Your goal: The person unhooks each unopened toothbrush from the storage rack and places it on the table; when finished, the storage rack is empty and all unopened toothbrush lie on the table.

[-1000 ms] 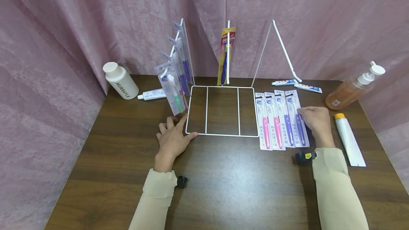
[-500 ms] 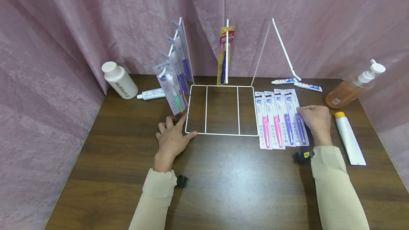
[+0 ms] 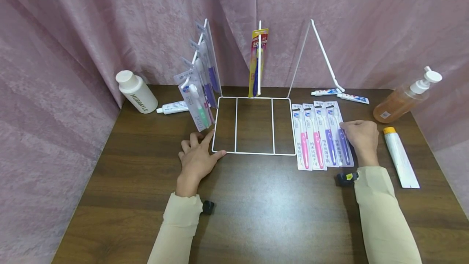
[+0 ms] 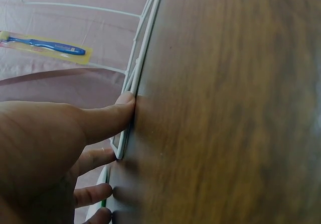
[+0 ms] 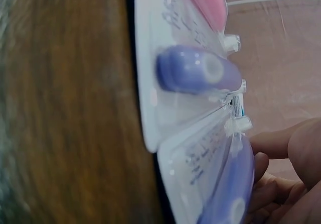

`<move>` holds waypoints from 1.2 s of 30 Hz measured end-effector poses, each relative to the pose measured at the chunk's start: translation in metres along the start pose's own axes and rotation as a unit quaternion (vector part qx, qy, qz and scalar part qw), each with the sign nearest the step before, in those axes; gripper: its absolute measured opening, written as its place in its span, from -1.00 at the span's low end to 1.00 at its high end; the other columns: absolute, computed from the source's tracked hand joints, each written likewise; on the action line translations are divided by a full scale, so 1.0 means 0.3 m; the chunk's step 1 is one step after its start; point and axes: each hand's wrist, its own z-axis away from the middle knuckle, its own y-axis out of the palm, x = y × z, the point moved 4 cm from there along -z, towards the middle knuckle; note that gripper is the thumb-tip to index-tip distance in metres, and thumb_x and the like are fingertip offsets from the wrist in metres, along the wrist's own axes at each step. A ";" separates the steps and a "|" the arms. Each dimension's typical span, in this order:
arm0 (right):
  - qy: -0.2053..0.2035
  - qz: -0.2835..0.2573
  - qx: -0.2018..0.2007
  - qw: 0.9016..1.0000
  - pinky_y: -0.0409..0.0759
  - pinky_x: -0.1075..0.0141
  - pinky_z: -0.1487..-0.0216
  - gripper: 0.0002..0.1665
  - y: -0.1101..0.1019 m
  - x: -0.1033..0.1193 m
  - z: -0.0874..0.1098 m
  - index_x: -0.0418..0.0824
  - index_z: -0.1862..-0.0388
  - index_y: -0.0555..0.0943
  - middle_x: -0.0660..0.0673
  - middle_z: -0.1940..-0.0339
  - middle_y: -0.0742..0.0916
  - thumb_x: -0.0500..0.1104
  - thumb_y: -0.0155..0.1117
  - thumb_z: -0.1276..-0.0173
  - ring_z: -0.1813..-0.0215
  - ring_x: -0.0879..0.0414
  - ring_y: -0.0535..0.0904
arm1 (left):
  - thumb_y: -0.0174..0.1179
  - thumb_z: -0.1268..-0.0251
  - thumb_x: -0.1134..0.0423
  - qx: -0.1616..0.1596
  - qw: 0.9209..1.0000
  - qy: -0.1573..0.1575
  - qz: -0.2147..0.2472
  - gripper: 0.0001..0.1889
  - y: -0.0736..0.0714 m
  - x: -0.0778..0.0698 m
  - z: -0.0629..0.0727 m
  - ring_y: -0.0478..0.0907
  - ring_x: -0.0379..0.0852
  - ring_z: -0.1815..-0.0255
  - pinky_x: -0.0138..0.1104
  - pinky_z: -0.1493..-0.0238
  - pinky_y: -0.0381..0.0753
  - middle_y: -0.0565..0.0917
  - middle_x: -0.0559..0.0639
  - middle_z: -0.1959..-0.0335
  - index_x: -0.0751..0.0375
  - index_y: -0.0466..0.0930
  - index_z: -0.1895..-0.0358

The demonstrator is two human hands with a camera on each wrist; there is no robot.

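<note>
Curtain [image 3: 165,19]: dusty-pink cloth with a velvety nap, falling in soft folds behind the desk.
Desk [image 3: 249,215]: brown wood grain, with a pale glare near the front.
Wire rack [image 3: 256,153]: thin white rods; a flat rectangular base, two crossbars, slanting arms at the back.
Left hand [image 3: 197,160]: fingers spread apart, thumb and forefinger touching the rack's front left corner.
Right hand [image 3: 362,139]: fingers curled, pinching the right edge of the end purple toothbrush pack [image 3: 338,137].
Row beside the rack: that pack, another purple one [image 3: 326,133] and two pink ones [image 3: 310,141], flat on the desk (clear moulded plastic over printed white card).
Hanging: a green-handled pack [image 3: 196,101] on the left arm, a yellow-and-red pack [image 3: 253,64] on the middle one.
Far right: a rounded, see-through amber pump bottle [image 3: 395,107].
</note>
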 end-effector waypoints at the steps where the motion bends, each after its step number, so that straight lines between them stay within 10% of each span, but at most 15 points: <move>1: 0.000 -0.001 -0.001 1.000 0.48 0.18 0.08 -0.38 0.001 0.000 0.001 -0.41 -0.42 0.74 -0.49 -0.31 0.79 0.06 0.19 -0.77 -0.05 -0.15 0.67 | 0.40 -0.61 -0.24 -0.001 1.000 0.000 -0.001 -0.05 0.000 0.001 0.000 0.18 0.54 -0.56 0.44 -0.50 0.32 0.20 0.34 -0.73 -0.16 0.19 -0.89; 23: 0.003 -0.009 -0.013 1.000 0.51 0.31 0.19 -0.40 0.010 -0.003 0.004 -0.42 -0.42 0.75 -0.44 -0.27 0.81 0.05 0.22 -0.77 0.11 -0.01 0.65 | 0.41 -0.60 -0.25 -0.010 1.000 0.004 -0.002 -0.08 0.002 0.001 -0.003 0.21 0.54 -0.54 0.42 -0.46 0.35 0.25 0.33 -0.69 -0.19 0.23 -0.88; 29: 0.009 -0.009 -0.006 1.000 0.47 0.21 0.06 -0.29 0.010 -0.002 0.009 -0.41 -0.49 0.70 -0.44 -0.36 0.77 0.13 0.08 -0.80 -0.13 -0.16 0.66 | 0.41 -0.59 -0.25 -0.007 1.000 0.004 -0.001 -0.07 0.002 0.005 -0.004 0.20 0.54 -0.55 0.42 -0.46 0.35 0.24 0.33 -0.70 -0.18 0.22 -0.88; 36: -0.078 -0.023 -0.051 0.995 0.42 0.20 -0.01 -0.33 0.021 0.090 0.042 -0.36 -0.48 0.72 -0.42 -0.31 0.81 0.13 0.09 -0.81 -0.16 -0.14 0.65 | 0.42 -0.59 -0.23 -0.011 1.000 0.007 -0.002 -0.08 0.002 0.002 -0.002 0.21 0.54 -0.53 0.42 -0.45 0.34 0.25 0.33 -0.70 -0.17 0.24 -0.87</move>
